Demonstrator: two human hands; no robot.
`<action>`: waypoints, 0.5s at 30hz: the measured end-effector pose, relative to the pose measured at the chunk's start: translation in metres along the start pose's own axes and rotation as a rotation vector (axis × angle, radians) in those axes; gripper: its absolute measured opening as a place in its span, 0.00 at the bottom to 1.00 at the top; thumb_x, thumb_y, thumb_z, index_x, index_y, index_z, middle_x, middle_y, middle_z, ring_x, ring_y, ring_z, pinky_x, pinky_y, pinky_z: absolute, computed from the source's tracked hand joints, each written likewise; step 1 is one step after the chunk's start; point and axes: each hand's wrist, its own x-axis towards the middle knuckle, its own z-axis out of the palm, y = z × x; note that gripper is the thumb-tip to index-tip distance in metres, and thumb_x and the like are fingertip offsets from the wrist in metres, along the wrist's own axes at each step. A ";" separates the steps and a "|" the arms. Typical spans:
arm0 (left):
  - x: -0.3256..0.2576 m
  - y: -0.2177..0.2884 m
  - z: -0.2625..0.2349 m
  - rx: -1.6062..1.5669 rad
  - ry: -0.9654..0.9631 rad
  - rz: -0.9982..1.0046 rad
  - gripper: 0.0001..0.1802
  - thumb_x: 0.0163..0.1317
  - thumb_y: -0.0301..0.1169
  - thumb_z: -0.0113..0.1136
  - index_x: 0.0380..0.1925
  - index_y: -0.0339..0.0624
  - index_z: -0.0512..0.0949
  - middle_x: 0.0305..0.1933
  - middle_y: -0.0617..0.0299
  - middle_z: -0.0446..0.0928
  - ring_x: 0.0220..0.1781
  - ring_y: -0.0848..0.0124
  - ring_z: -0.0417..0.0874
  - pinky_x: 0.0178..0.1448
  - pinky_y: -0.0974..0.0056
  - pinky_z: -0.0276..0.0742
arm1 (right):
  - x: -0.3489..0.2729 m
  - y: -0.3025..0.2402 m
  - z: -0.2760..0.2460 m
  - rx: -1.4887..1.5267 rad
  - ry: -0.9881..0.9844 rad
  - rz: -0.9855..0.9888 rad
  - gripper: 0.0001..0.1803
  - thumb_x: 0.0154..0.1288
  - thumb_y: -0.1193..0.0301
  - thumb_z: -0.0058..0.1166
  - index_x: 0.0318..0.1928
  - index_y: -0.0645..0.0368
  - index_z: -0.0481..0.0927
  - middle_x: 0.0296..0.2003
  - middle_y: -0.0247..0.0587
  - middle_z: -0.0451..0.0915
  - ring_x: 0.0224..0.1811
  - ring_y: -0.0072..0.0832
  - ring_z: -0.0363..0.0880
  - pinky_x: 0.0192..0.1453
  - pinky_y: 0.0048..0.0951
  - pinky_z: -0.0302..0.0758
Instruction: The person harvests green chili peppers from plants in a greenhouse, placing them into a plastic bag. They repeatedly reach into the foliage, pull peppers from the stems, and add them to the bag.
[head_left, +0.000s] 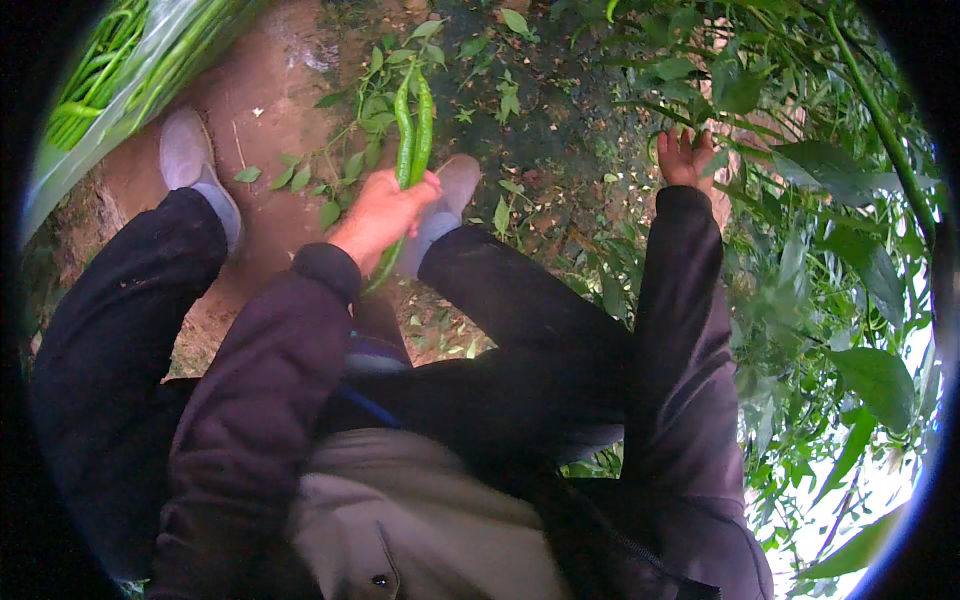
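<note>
My left hand [390,212] is closed around long green chili peppers [423,125]. Two of them stick up past the fingers, side by side, and a tip shows below the hand near the wrist. On the right, my right hand [686,163] reaches in among the leaves of the pepper plants [790,230], its fingers stretched upward and slightly apart. I see nothing held in it. A curved green piece shows right beside its fingertips; whether it is a pepper or a stem I cannot tell.
At the upper left stands a clear plastic bag [150,75] full of long green peppers. Low leafy sprigs [365,135] grow between my feet. My shoes [187,148] rest on bare brown soil [265,120]. A thick green stem [880,120] slants down at the far right.
</note>
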 end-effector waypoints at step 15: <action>0.007 0.009 0.024 -0.063 -0.066 0.026 0.08 0.71 0.34 0.61 0.43 0.41 0.79 0.25 0.72 0.70 0.23 0.79 0.69 0.28 0.68 0.66 | -0.095 0.037 0.000 0.460 0.045 -0.071 0.11 0.76 0.63 0.45 0.44 0.53 0.79 0.38 0.40 0.80 0.38 0.32 0.78 0.53 0.42 0.77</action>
